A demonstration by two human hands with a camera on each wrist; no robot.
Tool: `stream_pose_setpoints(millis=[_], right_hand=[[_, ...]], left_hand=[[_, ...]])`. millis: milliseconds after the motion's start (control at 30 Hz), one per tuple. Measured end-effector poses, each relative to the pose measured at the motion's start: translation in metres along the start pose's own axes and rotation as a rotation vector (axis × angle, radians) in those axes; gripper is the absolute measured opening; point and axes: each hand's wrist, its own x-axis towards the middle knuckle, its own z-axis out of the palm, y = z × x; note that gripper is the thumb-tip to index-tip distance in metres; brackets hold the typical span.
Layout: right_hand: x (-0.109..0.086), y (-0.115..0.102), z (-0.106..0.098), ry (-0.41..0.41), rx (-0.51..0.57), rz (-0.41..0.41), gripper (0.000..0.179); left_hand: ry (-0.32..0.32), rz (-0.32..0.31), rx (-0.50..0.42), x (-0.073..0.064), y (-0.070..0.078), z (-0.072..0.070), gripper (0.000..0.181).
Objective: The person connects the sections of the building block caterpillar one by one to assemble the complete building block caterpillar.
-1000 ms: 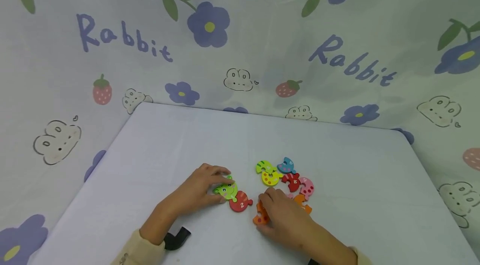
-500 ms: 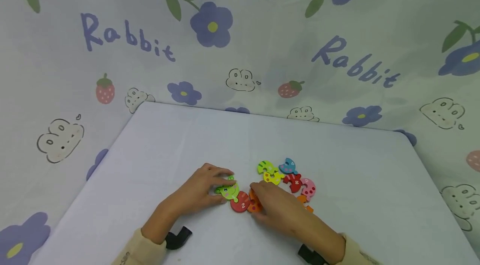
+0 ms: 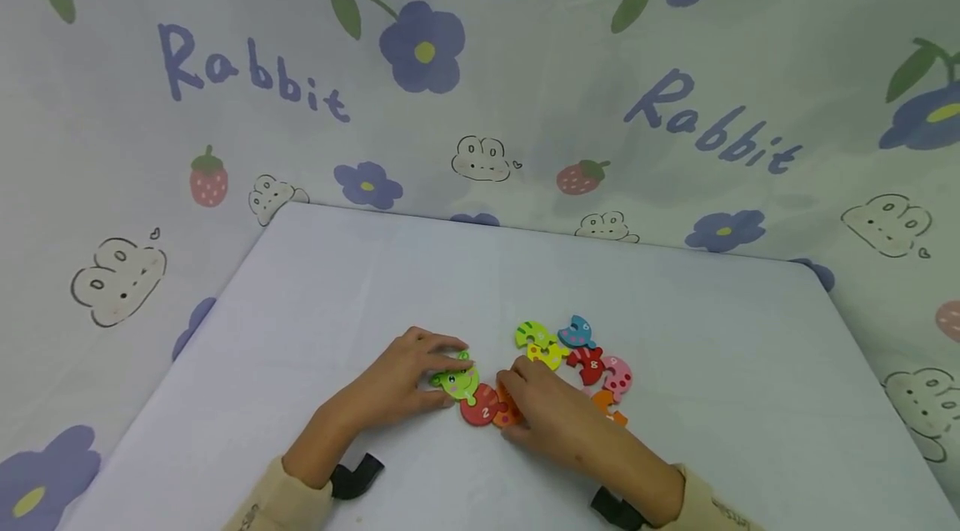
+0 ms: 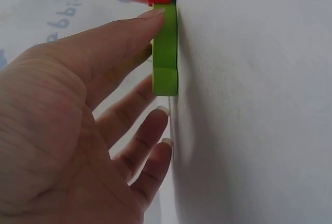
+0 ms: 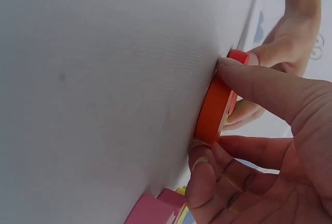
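Observation:
My left hand point(image 3: 405, 377) grips a green caterpillar-head puzzle piece point(image 3: 459, 383) with a smiling face, thumb on the near edge and fingers on the far edge. Joined to its right is a red striped piece point(image 3: 477, 408) marked 2. My right hand point(image 3: 551, 410) pinches an orange dotted puzzle piece point(image 3: 507, 409) right at the red piece's right side, partly covering it. In the right wrist view, thumb and fingers hold the orange piece point(image 5: 212, 107) by its edges, flat on the white table. The left wrist view shows the green piece point(image 4: 166, 47) edge-on beside the thumb.
Beyond my right hand lie more puzzle pieces: light green point(image 3: 532, 333), yellow point(image 3: 546, 356), blue point(image 3: 576, 333), red point(image 3: 587, 366) marked 8, pink point(image 3: 618, 378) and another orange point(image 3: 604, 404). A printed cloth point(image 3: 517, 81) hangs behind the white table point(image 3: 360, 281).
My right hand has moved left with the orange piece, from apart to up against the red piece. My left hand keeps its grip on the green head, nearly in place.

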Motion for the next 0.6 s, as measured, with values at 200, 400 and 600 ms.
stream_pose_setpoints(millis=[200, 400, 600], right_hand=[[-0.007, 0.003, -0.003, -0.023, 0.027, -0.006, 0.075], [-0.02, 0.016, -0.008, -0.021, 0.073, -0.019, 0.071], [-0.026, 0.03, -0.016, 0.063, 0.091, 0.052, 0.064]], left_hand=[[0.016, -0.003, -0.02, -0.001, -0.001, -0.001, 0.051], [0.026, -0.006, -0.027, 0.0, -0.004, 0.0, 0.05], [0.036, -0.019, -0.021, 0.002, -0.002, 0.001, 0.05]])
